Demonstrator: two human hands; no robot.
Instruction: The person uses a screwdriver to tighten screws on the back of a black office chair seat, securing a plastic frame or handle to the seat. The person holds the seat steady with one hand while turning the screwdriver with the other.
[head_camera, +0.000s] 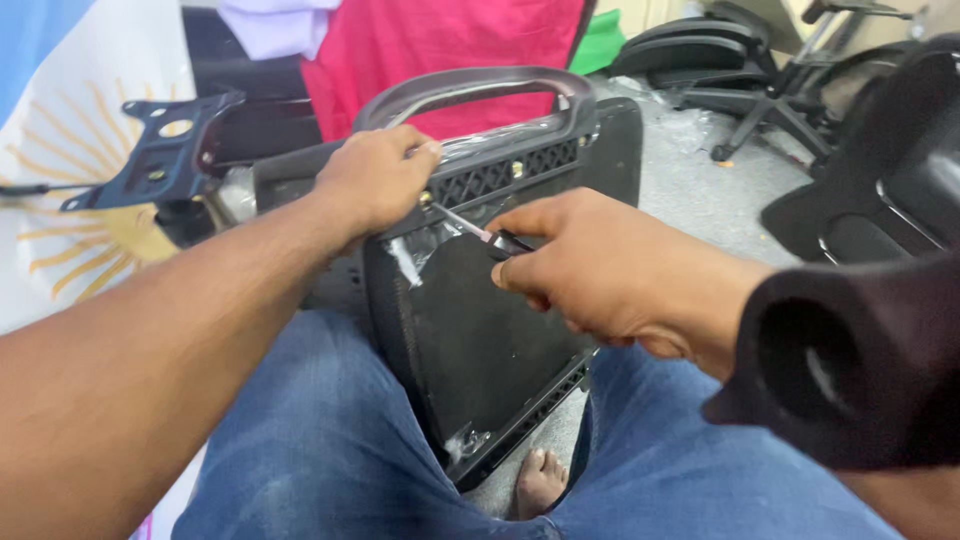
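A black mesh chair back (480, 340) with a grey curved top frame (470, 85) stands between my knees, partly covered in clear plastic wrap. My left hand (375, 178) grips the upper edge of the chair back near the perforated bar. My right hand (600, 270) holds a small black-handled tool (490, 238) whose thin metal shaft points up and left toward the spot under my left hand's fingers.
A black metal chair mechanism plate (160, 150) lies at left on a white cloth with a yellow sun pattern (60, 230). Red fabric (440, 40) hangs behind. Black chair bases and seat parts (760, 70) lie on the grey floor at right. A bare foot (543, 480) shows below.
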